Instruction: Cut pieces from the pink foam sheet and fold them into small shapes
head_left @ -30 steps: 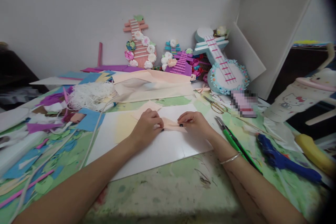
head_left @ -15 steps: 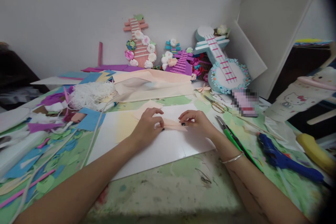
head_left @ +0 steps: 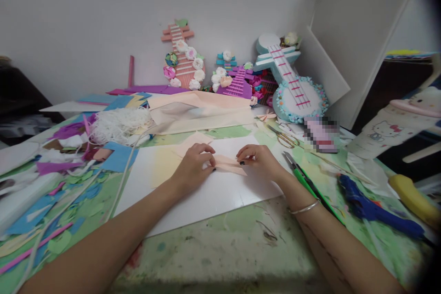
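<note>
A small folded strip of peach paper lies over the white board at the middle of the table. My left hand pinches the strip's left end between thumb and fingers. At the strip's right end, my right hand has its thumb and fingertips closed on the edge. Another peach piece sits behind my left hand, and a pale yellow sheet lies to its left on the board.
Right of the board are a green cutter, scissors and a blue glue gun. Paper scraps and white string cover the left side. Decorated paper instruments and large peach sheets stand or lie at the back.
The strip's right part has parted into two layers, its lower edge now a little lower. My right hand has shifted very slightly; my left hand stays in place.
</note>
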### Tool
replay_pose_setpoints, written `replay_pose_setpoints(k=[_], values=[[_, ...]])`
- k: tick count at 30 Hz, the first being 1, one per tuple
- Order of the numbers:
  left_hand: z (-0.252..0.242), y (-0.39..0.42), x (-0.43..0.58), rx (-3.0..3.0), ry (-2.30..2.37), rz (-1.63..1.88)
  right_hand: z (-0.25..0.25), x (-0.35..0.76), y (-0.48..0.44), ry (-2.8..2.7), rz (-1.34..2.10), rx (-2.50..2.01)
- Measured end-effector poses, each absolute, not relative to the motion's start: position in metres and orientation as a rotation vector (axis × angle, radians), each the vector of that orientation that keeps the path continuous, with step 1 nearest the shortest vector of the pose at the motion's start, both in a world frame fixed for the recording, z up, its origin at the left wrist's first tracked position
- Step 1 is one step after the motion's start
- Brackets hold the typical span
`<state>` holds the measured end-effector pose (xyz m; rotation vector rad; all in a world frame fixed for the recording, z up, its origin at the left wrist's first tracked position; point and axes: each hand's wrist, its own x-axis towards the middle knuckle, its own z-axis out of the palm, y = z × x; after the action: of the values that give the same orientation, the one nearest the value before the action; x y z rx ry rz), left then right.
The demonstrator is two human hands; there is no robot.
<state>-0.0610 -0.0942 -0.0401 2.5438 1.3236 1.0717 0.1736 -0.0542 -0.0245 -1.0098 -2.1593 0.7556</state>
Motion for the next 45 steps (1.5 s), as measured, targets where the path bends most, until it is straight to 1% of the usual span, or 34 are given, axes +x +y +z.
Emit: replay_pose_setpoints(k=[9,19,25,37,45], values=[[-0.043,-0.093,-0.061,2.548,1.303,1.121,-0.021,0.173,-0.057,-2.061,0.682,-1.137],[-0.037,-0.096,-0.061,2.525,1.379,1.227,-0.022,0.172,-0.059,-2.085,0.822,-1.054],[-0.040,-0.095,-0.061,2.476,1.362,1.151,-0.023,0.169,-0.062,-2.139,0.797,-1.059],[-0.040,-0.094,-0.059,2.453,1.249,1.097,-0.017,0.167,-0.071,-2.298,0.901,-1.110],[-0.037,-0.096,-0.058,2.415,1.343,1.041,-0.014,0.169,-0.076,-2.405,0.864,-1.152]])
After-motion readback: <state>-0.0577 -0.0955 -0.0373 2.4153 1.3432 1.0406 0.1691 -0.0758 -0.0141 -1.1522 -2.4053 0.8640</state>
